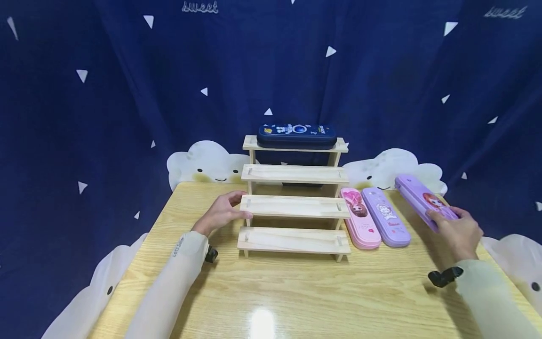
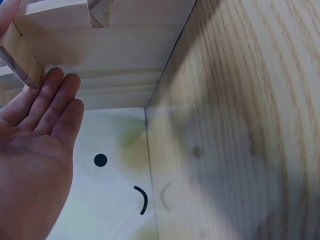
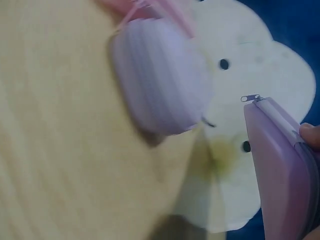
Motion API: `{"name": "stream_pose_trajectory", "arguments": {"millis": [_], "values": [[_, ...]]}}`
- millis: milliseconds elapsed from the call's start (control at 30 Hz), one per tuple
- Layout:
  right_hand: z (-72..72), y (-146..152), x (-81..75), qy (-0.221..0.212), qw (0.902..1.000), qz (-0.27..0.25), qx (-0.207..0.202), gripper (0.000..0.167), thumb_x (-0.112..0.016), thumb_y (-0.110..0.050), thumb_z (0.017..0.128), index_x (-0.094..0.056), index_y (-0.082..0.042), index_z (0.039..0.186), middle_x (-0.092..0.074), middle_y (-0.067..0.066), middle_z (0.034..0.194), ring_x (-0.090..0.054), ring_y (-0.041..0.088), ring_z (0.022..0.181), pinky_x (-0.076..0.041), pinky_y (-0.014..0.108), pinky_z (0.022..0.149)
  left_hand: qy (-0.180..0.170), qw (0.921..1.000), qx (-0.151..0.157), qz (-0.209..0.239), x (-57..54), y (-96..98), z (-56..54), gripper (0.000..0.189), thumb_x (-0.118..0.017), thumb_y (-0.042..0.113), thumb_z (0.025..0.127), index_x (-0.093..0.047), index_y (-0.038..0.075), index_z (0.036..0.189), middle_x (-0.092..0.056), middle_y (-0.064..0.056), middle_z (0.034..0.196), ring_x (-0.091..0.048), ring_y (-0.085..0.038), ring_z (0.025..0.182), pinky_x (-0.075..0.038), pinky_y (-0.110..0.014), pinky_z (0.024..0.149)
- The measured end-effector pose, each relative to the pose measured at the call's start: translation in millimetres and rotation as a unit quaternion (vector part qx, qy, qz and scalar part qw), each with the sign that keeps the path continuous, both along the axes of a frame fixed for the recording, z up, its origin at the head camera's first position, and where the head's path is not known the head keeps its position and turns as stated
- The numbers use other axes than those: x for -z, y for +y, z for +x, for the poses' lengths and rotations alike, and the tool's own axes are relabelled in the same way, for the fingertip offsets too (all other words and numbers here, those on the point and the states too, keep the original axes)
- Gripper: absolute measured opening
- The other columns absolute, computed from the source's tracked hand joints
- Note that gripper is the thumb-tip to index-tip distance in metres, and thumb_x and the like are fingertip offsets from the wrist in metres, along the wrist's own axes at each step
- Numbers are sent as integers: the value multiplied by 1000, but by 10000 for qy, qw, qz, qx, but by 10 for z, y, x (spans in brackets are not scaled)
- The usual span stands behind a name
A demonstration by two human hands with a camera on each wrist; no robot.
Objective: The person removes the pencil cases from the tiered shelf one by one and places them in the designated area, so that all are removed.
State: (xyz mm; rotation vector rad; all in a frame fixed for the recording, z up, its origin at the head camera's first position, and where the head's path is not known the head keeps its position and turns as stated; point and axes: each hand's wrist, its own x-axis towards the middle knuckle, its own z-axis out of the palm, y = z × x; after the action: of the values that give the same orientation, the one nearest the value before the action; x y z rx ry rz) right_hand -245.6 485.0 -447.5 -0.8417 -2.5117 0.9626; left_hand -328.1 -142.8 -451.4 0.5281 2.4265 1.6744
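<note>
At the right of the head view, my right hand (image 1: 461, 233) grips the near end of a purple pencil case (image 1: 423, 200) with a red-haired doll picture, raised and tilted above the table. In the right wrist view, the zipped side of this pencil case (image 3: 280, 165) shows, with a thumb on it. My left hand (image 1: 222, 212) holds the left end of a stepped wooden shelf (image 1: 294, 206), thumb in front and fingers behind. The left wrist view shows the left hand (image 2: 37, 155) against the shelf's side. A dark blue astronaut pencil case (image 1: 296, 136) lies on the top step.
A pink pencil case (image 1: 360, 219) and a lilac one (image 1: 386, 216) lie side by side on the wooden table (image 1: 296, 296), right of the shelf. Behind the table hangs a navy curtain (image 1: 254, 61) with white triangles and cloud shapes.
</note>
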Motion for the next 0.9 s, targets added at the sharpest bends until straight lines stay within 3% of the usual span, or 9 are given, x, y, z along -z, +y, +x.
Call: {"name": "stream_pose_trajectory", "arguments": {"millis": [167,533,633,900], "values": [[-37,-15,168,-330,9991,-264,-49,95,-61,-64,89,-35,0,155,-42,32,154,-39,51,139,-36,62,109,21,10000,22,10,-19,-11,-9,76,-90,22,75,-55,7,140,-64,-16,138,-57,-35,132,-38,-53,119],[-66,-82,341,-559,9978,138,-326,92,-62,-59,90,-39,8,149,-47,37,145,-48,51,126,-42,58,98,-55,10000,28,36,-29,9,33,77,-89,20,76,-53,7,143,-62,-17,139,-57,-35,131,-39,-54,118],[-80,-95,365,-562,9970,275,-466,90,-63,-56,90,-40,12,145,-49,38,140,-50,51,121,-43,57,94,-19,10000,18,16,-30,9,26,76,-89,21,77,-53,7,142,-63,-16,138,-57,-35,130,-38,-55,118],[-83,-159,322,-1125,9912,184,-668,97,-61,-61,90,-36,18,143,-46,39,137,-49,51,119,-44,59,96,31,10000,-16,-70,-15,-2,18,72,-89,22,76,-56,9,139,-65,-13,134,-60,-32,126,-41,-52,116]]}}
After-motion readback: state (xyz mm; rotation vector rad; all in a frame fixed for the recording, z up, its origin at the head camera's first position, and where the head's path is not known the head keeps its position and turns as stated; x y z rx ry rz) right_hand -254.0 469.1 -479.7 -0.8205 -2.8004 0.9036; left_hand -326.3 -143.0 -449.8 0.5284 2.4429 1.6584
